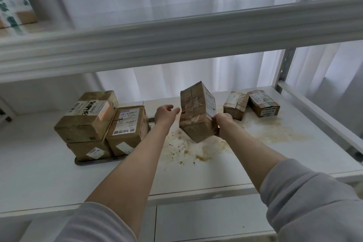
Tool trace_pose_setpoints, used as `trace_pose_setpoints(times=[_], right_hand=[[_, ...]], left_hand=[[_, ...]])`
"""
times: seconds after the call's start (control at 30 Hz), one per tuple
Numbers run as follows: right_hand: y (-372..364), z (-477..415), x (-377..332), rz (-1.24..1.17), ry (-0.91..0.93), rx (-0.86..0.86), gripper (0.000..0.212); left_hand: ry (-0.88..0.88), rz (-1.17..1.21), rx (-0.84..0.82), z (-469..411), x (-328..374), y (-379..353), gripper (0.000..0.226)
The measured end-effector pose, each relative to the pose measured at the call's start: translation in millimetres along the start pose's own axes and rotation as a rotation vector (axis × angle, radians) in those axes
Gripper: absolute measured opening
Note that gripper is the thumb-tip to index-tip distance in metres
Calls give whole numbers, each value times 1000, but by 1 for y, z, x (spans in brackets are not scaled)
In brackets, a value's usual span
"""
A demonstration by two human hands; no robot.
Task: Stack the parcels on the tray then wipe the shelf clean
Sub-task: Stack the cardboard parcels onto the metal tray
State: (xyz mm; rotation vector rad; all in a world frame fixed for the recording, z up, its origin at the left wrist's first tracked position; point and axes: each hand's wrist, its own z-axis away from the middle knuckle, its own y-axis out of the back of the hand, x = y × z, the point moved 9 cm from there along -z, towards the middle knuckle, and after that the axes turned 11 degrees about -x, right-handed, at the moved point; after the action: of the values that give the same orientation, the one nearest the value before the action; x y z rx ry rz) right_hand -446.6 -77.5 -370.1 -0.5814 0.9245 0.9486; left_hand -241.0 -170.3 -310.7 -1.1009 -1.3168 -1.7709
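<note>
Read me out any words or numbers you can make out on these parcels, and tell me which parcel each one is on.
"40 3 3311", as best it reads: front face of the far-right parcel.
Black marker scrawl on the top-left parcel: not legible.
Printed labels and barcodes on the parcel beside it: too small to read.
Label on the held parcel: too blurred to read.

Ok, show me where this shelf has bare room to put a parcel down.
Free: the shelf left of the tray, and the front strip before the tray. The middle, between the stacked parcels and the two small parcels, holds only brown stains. Crowded: the tray and the back right corner.
</note>
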Motion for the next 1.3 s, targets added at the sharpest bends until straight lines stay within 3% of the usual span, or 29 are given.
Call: trace_pose_setpoints(times=[0.23, 0.4, 0.5, 0.6, 0.77, 0.97, 1.17, 1.3], right_hand=[[-2, -2, 6, -134, -42, 0, 28], [-2, -1, -1, -85, -15, -78, 24], [-3, 1, -11, -42, 39, -161, 28], [0, 3, -23, -8, 83, -203, 24], [3, 1, -33, 8, 131, -260, 34], [9, -2, -34, 2, 122, -314, 37], [13, 3, -39, 43, 130, -396, 37], [14, 4, -44, 35, 160, -415, 36]], left_hand=[[-74, 80, -103, -1, 13, -14, 37], [-52, 121, -120, 2, 15, -18, 37], [29, 181, -156, 9, 13, -25, 42], [44, 133, -206, 14, 15, -37, 48], [78, 7, -209, 19, 17, -50, 71], [68, 116, -198, 25, 24, -61, 47], [103, 242, -139, 24, 18, -60, 59], [132, 270, -120, 20, 16, -62, 43]])
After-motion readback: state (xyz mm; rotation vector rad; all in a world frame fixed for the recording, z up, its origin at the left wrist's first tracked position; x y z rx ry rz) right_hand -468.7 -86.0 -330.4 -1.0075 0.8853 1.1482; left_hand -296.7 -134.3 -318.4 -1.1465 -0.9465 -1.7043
